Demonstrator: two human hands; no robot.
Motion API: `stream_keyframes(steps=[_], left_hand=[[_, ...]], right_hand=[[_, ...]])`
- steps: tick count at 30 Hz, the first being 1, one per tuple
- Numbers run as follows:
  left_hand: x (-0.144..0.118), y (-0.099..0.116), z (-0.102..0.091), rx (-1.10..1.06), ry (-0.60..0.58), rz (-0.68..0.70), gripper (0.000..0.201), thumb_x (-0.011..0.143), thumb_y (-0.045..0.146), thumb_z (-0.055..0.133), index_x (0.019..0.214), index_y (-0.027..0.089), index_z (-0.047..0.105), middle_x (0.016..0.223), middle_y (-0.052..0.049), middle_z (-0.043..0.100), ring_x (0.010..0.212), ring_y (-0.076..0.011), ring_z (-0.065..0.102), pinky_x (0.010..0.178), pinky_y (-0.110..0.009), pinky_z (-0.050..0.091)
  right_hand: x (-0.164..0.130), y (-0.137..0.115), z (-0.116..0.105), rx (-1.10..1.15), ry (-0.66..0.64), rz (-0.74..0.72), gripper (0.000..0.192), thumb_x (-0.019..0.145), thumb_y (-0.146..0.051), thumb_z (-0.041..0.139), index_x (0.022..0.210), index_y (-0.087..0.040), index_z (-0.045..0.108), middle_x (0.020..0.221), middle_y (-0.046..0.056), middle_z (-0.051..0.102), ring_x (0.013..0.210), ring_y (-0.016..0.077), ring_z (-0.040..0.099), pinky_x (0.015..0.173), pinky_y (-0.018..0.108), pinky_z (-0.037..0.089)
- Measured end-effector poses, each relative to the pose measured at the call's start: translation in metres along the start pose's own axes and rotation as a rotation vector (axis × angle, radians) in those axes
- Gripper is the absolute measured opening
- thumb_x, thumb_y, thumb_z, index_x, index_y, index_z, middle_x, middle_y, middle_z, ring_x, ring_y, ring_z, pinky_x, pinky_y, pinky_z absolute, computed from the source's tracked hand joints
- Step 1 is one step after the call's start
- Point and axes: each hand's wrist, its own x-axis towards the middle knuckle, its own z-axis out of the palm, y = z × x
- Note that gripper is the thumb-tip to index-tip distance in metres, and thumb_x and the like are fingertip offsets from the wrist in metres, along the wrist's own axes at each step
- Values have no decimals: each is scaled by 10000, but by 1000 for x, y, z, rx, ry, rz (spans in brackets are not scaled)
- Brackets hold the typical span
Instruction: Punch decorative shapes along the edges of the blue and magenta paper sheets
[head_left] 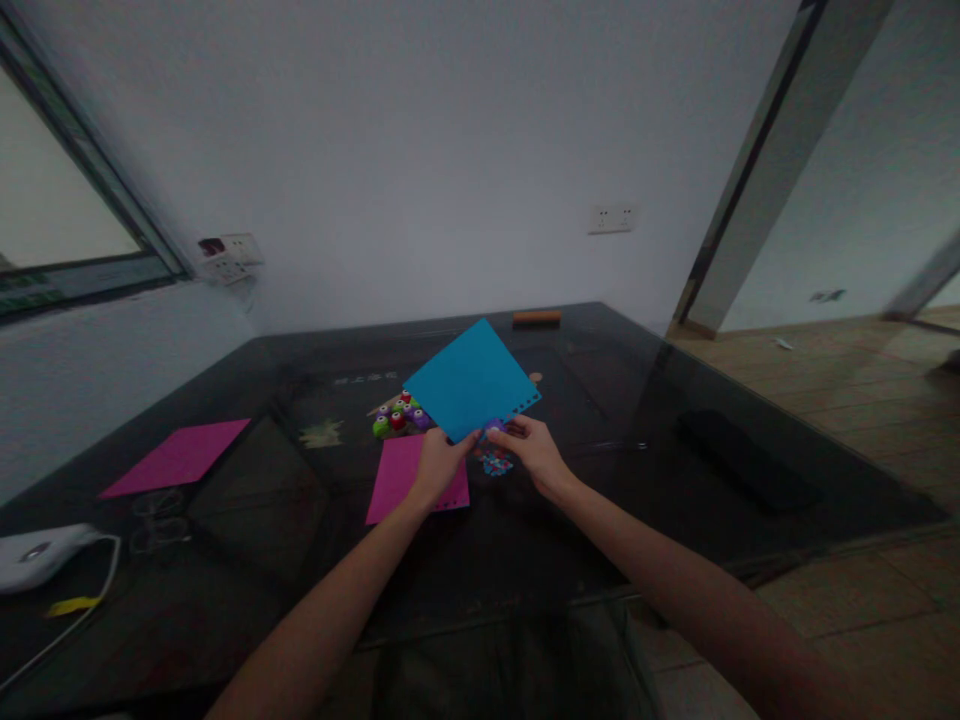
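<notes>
A blue sheet of paper [474,378] is held up in front of me, with a row of small cut-outs along its lower right edge. My left hand [441,458] pinches its near corner. In my right hand [534,450] is a small purple paper punch [495,427], set at the sheet's near edge. Fingers partly cover the punch. Below lies a little pile of colourful paper bits [496,464]. A pink sheet [397,470] with cut-outs on its near edge rests partly under my left hand. Several green, red and purple punches [397,422] are grouped behind it.
Another pink sheet [180,456] lies left on the dark glossy table [615,540]. A white power strip [41,556] with a cable is at the near left. A black oblong item [742,460] sits right, and a brown roll [536,318] lies near the wall.
</notes>
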Motion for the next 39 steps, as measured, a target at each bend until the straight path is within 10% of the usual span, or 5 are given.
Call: stream_keyframes(steps=[39], left_hand=[[0, 2, -1, 2, 5, 13, 249, 697, 397, 617, 604, 166, 626, 616, -41, 680, 559, -179, 590, 546, -262, 438]], right_hand=[[-1, -1, 0, -21, -11, -18, 362, 542, -415, 777, 778, -171, 652, 794, 60, 688, 717, 196, 636, 641, 304, 477]])
